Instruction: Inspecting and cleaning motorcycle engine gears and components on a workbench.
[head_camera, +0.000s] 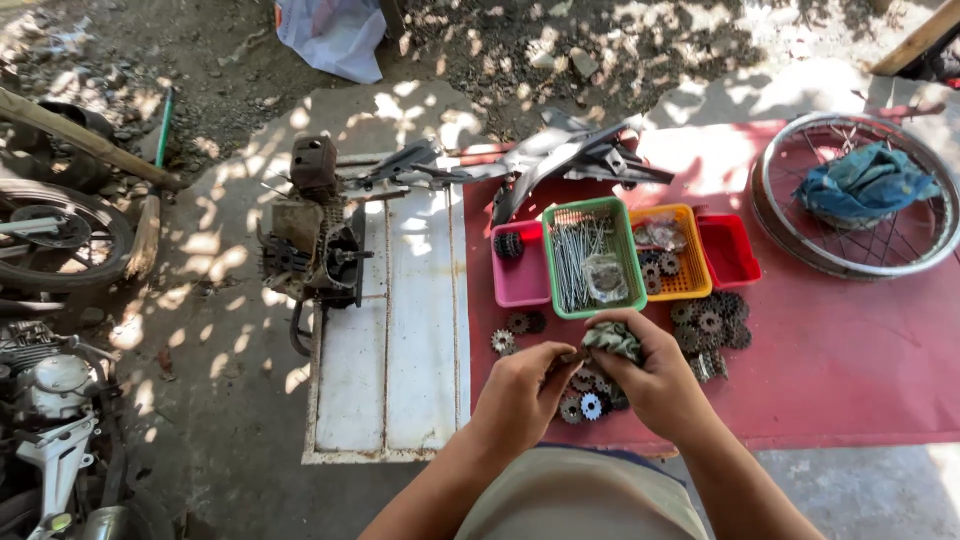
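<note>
Gripping a crumpled grey-green cloth rag (612, 340), the right hand (655, 385) is curled shut around it, fingers folded over the fabric. The left hand (525, 390) is closed too, its fingertips pinching a small dark metal part (576, 355) that presses against the rag (too small to tell what kind of part it is). Both hands hover above a cluster of small toothed metal gears (588, 400), one of them blue, lying on the red cloth-covered work surface (840, 370).

Just beyond the hands stand four plastic baskets in a row: a pink one (520, 280) holding a dark gear, a green one (595, 255) with long thin metal rods, a yellow one (672, 252) with gears and clear bags, and a red one (728, 250). More dark gears (712, 325) lie to the right of the hands. Well apart, at the far right, a spoked metal wheel rim (790, 235) carries a blue rag (862, 183). To the left, a grimy engine block (312, 235) sits on a white metal panel (392, 350).
</note>
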